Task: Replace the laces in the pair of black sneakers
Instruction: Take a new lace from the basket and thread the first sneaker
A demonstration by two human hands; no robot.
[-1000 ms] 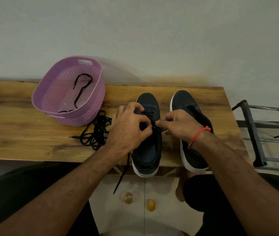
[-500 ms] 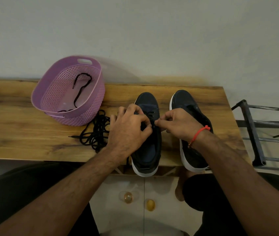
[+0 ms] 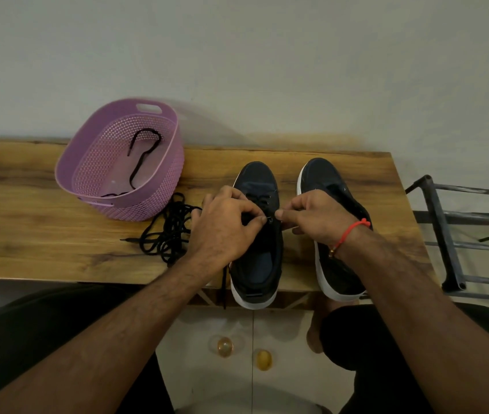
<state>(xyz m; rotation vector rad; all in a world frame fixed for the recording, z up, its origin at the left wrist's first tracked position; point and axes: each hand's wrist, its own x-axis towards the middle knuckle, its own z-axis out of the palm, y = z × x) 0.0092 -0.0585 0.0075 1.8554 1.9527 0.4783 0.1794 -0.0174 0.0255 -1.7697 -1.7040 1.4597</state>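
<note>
The left hand (image 3: 225, 225) pinches the lace tip (image 3: 262, 218) just beside the eyelet (image 3: 270, 220); the right hand (image 3: 315, 216) pinches the left sneaker's (image 3: 259, 249) eyelet edge.

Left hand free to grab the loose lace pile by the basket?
Probably not yet: the left hand is pinching a lace at the left sneaker. The lace pile lies uncovered just beside it.

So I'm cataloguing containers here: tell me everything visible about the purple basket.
The purple basket is oval, seemingly plastic, with perforated lattice walls, a solid rim and a handle cutout at its far end. It stands upright on the wooden table, left of the sneakers, holding one black lace. A pile of black laces lies against its near side.
</note>
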